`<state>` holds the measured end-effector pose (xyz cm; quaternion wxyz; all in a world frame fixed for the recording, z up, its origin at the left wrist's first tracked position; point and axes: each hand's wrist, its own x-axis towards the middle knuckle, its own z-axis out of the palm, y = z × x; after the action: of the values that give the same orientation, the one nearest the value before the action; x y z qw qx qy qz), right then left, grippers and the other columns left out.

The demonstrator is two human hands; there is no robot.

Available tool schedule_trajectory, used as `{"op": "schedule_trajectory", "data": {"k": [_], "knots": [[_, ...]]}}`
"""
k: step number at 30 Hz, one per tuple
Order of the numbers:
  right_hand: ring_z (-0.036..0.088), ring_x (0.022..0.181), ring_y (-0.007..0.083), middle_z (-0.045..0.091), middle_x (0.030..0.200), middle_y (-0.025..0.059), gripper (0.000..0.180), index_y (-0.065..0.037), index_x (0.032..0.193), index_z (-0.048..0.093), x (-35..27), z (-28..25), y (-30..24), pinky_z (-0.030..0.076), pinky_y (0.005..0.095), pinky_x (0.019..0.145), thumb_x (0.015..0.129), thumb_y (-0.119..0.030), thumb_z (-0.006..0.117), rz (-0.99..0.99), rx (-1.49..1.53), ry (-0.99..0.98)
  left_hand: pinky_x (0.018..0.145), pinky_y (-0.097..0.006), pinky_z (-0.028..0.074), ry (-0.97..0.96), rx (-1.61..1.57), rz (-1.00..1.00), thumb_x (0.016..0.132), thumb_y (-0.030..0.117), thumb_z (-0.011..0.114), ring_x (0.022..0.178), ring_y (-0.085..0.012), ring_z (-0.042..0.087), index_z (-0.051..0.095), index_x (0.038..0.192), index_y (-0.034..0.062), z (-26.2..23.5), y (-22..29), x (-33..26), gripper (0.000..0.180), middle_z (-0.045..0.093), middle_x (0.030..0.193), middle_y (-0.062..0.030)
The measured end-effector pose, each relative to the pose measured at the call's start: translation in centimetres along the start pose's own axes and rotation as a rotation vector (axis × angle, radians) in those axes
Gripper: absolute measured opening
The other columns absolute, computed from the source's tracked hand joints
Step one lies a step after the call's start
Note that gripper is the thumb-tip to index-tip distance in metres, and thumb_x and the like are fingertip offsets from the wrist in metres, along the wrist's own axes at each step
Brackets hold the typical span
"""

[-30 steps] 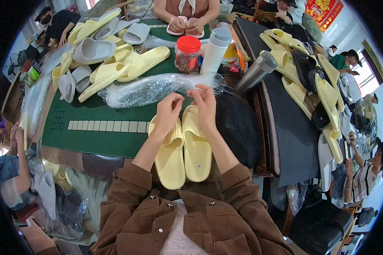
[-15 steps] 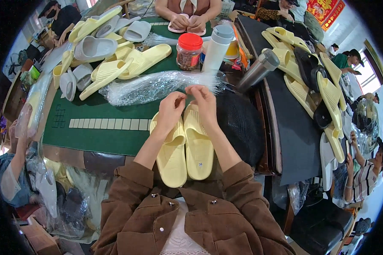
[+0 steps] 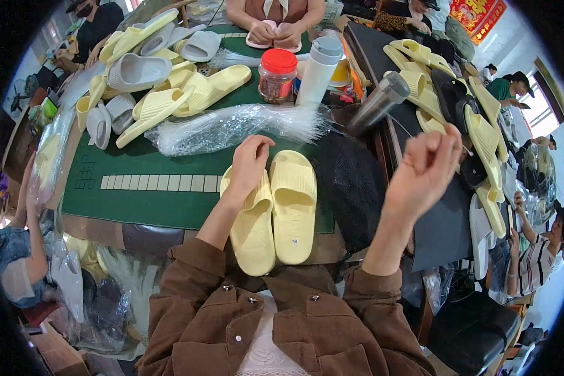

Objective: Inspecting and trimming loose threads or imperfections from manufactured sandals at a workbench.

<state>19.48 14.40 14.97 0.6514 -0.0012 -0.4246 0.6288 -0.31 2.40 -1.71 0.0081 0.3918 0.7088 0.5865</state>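
Observation:
A pair of pale yellow slippers lies side by side in front of me, toes pointing away: a left slipper (image 3: 252, 232) and a right slipper (image 3: 294, 210) with a small size sticker. My left hand (image 3: 249, 164) is over the left slipper's toe end, fingers curled together; what they pinch, if anything, is hidden. Out to the right, above the dark bench, my right hand (image 3: 425, 168) is raised with its fingers pinched. A thin strand (image 3: 401, 125) runs from these fingertips. Just beyond the slippers lies a bundle of clear plastic strands (image 3: 232, 128) in a wrapper.
Yellow and grey slippers (image 3: 138, 70) are heaped at the back left of the green mat (image 3: 131, 203). A red-lidded jar (image 3: 277, 76), a white bottle (image 3: 319, 72) and a steel flask (image 3: 379, 103) stand behind. More slippers (image 3: 482, 141) lie on the right bench. Co-workers sit around.
My right hand has left the slippers' toes and swung far to the right and up, uncovering the right slipper. My left hand stays over the left slipper.

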Motion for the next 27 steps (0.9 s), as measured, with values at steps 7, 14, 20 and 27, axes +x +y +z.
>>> {"op": "schedule_trajectory", "data": {"k": [7,14,20,27], "knots": [[0.054,0.066,0.0139,0.061,0.087,0.0085,0.026,0.0,0.09,0.064,-6.6,1.1,-4.2,0.042,0.0231,0.059,0.084,-0.026,0.067,0.286,-0.015,-0.81,0.061,-0.029,0.045,-0.07,0.003,-0.036,0.083,0.001,0.055,0.064,-0.0185,0.055,0.063,0.09,0.0009,0.0,0.1,-0.1,0.011,0.059,0.079,-0.0107],[0.057,0.066,0.019,0.059,0.097,0.014,0.024,0.005,0.102,0.064,-9.1,6.9,-5.6,0.047,0.0286,0.059,0.088,-0.015,0.064,0.618,0.632,-1.079,0.061,-0.028,0.044,-0.081,-0.045,-0.047,0.083,0.001,0.055,0.063,-0.0177,0.055,0.063,0.091,0.0009,-0.1,0.1,0.0,0.011,0.06,0.08,-0.0103],[0.056,0.064,0.0162,0.058,0.094,0.0157,0.023,0.008,0.097,0.062,-9.7,7.2,-5.7,0.046,0.025,0.054,0.087,-0.013,0.065,0.736,0.836,-0.943,0.06,-0.028,0.044,-0.101,-0.03,-0.056,0.083,0.001,0.055,0.063,-0.0155,0.054,0.063,0.09,0.0007,0.3,0.5,0.3,0.011,0.059,0.078,-0.0094],[0.057,0.066,0.0166,0.059,0.092,0.0151,0.021,0.007,0.095,0.063,-8.6,7.7,-5.4,0.046,0.0252,0.056,0.087,-0.013,0.063,0.677,0.829,-1.049,0.06,-0.027,0.044,-0.095,-0.049,-0.093,0.083,0.001,0.054,0.062,-0.0145,0.053,0.063,0.09,-0.0001,-0.3,0.2,-0.1,0.011,0.06,0.077,-0.0087]]}}
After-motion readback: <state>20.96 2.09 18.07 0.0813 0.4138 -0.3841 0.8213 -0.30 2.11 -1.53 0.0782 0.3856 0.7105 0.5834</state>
